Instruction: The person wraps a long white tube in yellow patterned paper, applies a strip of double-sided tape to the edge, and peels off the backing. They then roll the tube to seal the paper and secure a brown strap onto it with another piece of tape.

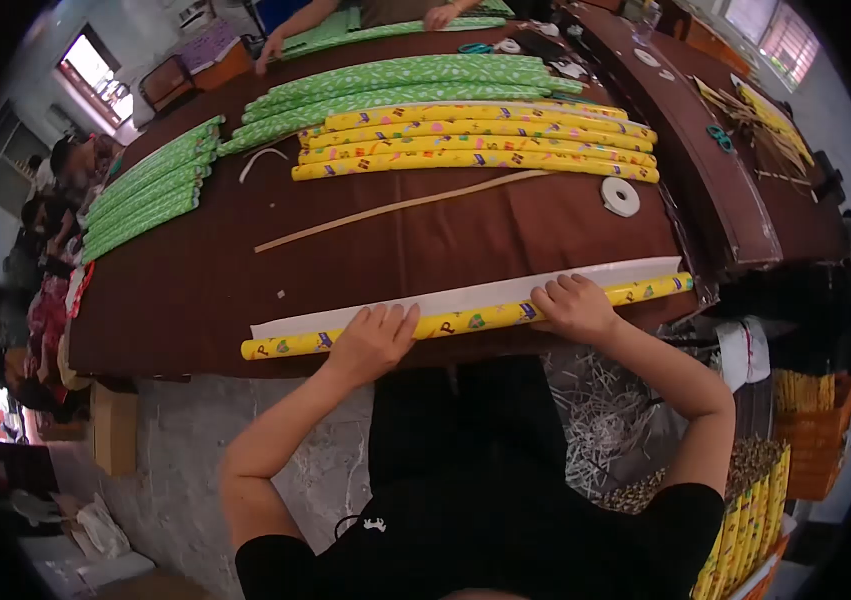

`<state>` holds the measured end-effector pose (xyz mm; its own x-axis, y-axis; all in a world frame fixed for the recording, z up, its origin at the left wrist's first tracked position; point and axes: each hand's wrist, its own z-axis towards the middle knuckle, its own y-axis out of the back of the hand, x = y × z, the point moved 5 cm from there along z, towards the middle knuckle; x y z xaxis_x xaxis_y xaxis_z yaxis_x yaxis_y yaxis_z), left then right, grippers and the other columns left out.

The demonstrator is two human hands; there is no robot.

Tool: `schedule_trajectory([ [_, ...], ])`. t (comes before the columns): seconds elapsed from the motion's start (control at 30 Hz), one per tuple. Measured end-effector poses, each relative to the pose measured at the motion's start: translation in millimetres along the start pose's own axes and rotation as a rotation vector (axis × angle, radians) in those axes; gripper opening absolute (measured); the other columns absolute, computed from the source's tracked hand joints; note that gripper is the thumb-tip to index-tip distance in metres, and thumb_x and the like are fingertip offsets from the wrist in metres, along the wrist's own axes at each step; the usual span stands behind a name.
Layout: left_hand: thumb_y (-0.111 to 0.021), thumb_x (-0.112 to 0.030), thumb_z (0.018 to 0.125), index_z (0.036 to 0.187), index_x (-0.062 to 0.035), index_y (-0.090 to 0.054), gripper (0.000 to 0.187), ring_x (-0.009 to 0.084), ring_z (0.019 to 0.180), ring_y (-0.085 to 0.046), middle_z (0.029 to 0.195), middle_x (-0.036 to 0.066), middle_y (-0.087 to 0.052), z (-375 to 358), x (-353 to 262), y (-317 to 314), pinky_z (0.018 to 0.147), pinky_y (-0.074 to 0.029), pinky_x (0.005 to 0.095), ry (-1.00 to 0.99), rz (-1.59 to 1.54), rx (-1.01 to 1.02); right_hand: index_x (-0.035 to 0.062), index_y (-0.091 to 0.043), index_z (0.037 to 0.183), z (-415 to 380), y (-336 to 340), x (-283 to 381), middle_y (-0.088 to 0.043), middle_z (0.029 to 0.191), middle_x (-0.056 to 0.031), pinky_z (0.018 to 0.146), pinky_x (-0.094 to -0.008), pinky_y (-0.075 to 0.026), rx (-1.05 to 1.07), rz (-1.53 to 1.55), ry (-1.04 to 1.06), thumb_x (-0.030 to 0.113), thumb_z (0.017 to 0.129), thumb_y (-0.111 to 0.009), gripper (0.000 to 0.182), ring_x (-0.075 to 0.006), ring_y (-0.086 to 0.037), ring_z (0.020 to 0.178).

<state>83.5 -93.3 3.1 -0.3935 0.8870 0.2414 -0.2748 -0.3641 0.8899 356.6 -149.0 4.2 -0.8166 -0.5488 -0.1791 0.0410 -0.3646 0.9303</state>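
A long yellow patterned roll (475, 320) lies along the near edge of the brown-covered table, with a strip of its white underside (465, 292) showing flat behind it. My left hand (375, 340) rests over the roll left of its middle, fingers together and curled on it. Farther right, my right hand (573, 305) grips the same roll, its fingers bent over the top. Beyond them a thin tan strip (395, 208) lies slantwise on the table, and a white tape roll (620, 197) lies flat to its right.
Several yellow rolls (475, 142) are stacked beyond the strip, with green rolls (395, 85) behind and more green rolls (150, 190) at left. Across the table a person's hands (440, 17) touch green material. Teal scissors (475, 48) lie at the back. Paper shreds (610, 430) cover the floor.
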Motion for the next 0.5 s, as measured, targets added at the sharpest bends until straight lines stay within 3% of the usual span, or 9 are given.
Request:
schedule_trajectory([
  [0.17,-0.072,-0.023,0.075,0.119,-0.0007,-0.06,0.051,0.0226,0.08,-0.056,0.085,0.008,-0.054,5,-3,-9,0.069,-0.048,0.0329,-0.042,-0.008,0.004,0.0122,-0.053,0.117,-2,-2,0,-0.054,0.079,-0.0028,0.057,-0.0321,-0.05,-0.025,-0.065,0.09,0.036,0.08,-0.067,0.046,-0.0203,-0.06,0.067],
  [0.27,-0.075,-0.022,0.071,0.113,-0.0014,-0.061,0.049,0.0233,0.079,-0.055,0.085,0.008,-0.054,5,1,-19,0.069,-0.047,0.0335,0.047,-0.042,0.063,0.0122,-0.052,0.117,-6,-12,-3,-0.054,0.083,-0.0019,0.052,-0.0315,-0.049,-0.069,-0.115,0.18,0.033,0.086,-0.061,0.038,-0.0184,-0.059,0.063],
  [0.4,-0.075,-0.021,0.07,0.108,-0.002,-0.06,0.045,0.024,0.079,-0.054,0.085,0.008,-0.054,10,4,-19,0.069,-0.047,0.0346,0.048,-0.13,0.119,0.0115,-0.053,0.114,-5,-18,-3,-0.051,0.083,-0.0006,0.057,-0.0299,-0.047,-0.021,-0.064,0.14,0.032,0.085,-0.063,0.037,-0.0157,-0.057,0.07],
  [0.5,-0.075,-0.02,0.07,0.105,-0.0023,-0.058,0.042,0.0254,0.08,-0.054,0.085,0.009,-0.053,14,4,-16,0.069,-0.046,0.0351,0.011,-0.116,0.068,0.0097,-0.055,0.112,-1,-14,-4,-0.054,0.084,-0.0009,0.056,-0.0314,-0.048,-0.125,-0.003,0.16,0.033,0.085,-0.063,0.037,-0.0169,-0.059,0.075],
])
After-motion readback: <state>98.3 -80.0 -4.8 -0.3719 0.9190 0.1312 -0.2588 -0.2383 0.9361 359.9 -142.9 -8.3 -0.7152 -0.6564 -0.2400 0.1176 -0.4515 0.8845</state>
